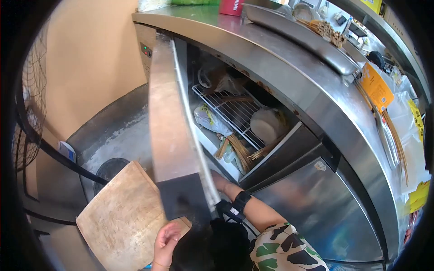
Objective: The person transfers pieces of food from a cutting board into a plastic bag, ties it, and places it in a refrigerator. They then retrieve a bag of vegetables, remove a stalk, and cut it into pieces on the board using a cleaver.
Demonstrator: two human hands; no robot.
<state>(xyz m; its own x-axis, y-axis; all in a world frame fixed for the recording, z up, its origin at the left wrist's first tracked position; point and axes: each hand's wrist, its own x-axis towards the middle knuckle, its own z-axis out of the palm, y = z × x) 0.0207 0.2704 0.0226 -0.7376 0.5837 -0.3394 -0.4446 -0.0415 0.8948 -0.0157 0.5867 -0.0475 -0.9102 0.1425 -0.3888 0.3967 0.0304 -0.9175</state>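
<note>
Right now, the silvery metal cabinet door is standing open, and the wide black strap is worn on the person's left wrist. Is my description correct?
Not entirely. The wide black strap is on the person's right wrist, as the head view shows. The silvery metal cabinet door is indeed standing open.

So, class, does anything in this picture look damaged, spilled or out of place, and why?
Yes: brown, rust-like patches mark the dark metal frame above the white wire shelf; they suggest corrosion or grime. A pale, brownish smudge also interrupts the closed grey steel door.
</note>
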